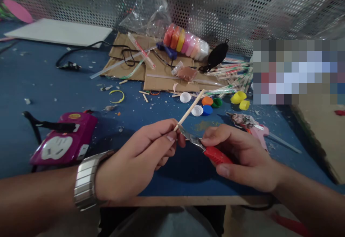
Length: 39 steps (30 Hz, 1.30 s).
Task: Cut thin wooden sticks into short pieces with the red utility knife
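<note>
Near the table's front edge, my left hand [145,150] pinches a thin wooden stick [190,110], which slants up and to the right out of the fingers. A red-handled knife [217,155] lies in the closed fingers of my right hand [242,158]. Its metal blade meets the stick close to my left fingertips. The far end of the stick points toward some bottle caps: white [197,110], blue [207,110] and orange [207,101]. Part of the stick's lower end is hidden by my left fingers.
At left stands a purple power strip [64,140] with a black plug. A pink glue gun [260,133] lies beyond my right hand. Cardboard sheets [126,72] at the back carry wrapped coloured clay [185,43] and wrapped sticks [231,73]. A perforated metal panel [88,3] closes off the rear.
</note>
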Each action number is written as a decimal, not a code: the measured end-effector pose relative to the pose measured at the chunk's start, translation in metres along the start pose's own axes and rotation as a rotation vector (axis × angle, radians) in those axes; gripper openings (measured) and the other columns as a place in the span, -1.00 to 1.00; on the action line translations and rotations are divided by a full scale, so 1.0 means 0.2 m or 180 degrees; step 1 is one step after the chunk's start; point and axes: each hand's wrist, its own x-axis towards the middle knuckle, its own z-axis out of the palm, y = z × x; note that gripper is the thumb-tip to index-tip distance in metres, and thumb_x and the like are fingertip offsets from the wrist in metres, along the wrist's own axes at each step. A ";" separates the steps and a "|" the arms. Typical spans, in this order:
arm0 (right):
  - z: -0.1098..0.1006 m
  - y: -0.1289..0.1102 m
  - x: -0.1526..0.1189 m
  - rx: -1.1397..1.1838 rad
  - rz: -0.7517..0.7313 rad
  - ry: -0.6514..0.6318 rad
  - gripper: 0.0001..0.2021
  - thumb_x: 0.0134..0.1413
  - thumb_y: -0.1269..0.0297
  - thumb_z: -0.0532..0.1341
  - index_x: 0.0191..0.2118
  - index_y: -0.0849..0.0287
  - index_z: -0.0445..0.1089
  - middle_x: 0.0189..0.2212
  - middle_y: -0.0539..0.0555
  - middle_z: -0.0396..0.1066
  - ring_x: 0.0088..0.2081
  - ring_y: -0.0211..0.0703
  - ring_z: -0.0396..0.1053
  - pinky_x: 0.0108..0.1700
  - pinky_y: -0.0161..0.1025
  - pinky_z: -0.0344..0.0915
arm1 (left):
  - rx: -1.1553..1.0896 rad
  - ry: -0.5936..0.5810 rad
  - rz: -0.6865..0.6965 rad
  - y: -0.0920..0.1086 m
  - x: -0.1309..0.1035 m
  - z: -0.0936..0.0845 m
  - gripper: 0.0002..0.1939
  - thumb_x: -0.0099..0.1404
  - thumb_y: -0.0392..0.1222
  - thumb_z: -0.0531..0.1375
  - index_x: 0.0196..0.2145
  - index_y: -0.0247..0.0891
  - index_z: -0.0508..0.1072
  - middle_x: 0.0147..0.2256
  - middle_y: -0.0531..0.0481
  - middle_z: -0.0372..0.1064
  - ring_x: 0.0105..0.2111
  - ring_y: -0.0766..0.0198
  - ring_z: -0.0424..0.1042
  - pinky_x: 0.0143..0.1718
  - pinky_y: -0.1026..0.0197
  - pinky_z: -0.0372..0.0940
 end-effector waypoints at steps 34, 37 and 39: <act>-0.01 -0.03 -0.01 -0.0003 0.0085 0.0063 -0.57 0.31 0.40 0.50 0.21 -0.13 0.64 -0.12 0.05 0.57 -0.21 -0.17 0.51 -0.18 -0.26 0.49 | 0.0459 -0.0170 0.0273 0.03 -0.02 -0.04 -0.67 0.65 0.06 0.21 -0.22 -0.21 0.44 -0.41 0.18 0.15 -0.52 0.44 0.06 -0.57 0.37 0.06; -0.01 -0.03 -0.01 0.0010 0.0100 0.0051 -0.56 0.29 0.42 0.50 0.20 -0.14 0.64 -0.11 0.03 0.57 -0.19 -0.19 0.51 -0.16 -0.29 0.48 | 0.0612 -0.0220 0.0463 0.04 -0.01 -0.04 -0.60 0.68 0.13 0.19 -0.23 -0.22 0.44 -0.44 0.21 0.12 -0.53 0.45 0.05 -0.58 0.36 0.06; -0.01 -0.02 0.00 0.0023 0.0133 0.0033 -0.56 0.29 0.42 0.50 0.20 -0.14 0.64 -0.10 0.03 0.58 -0.18 -0.19 0.52 -0.16 -0.29 0.48 | 0.0770 -0.0161 0.0522 0.03 0.00 -0.03 -0.57 0.71 0.14 0.15 -0.24 -0.21 0.43 -0.48 0.23 0.08 -0.55 0.45 0.02 -0.59 0.35 0.04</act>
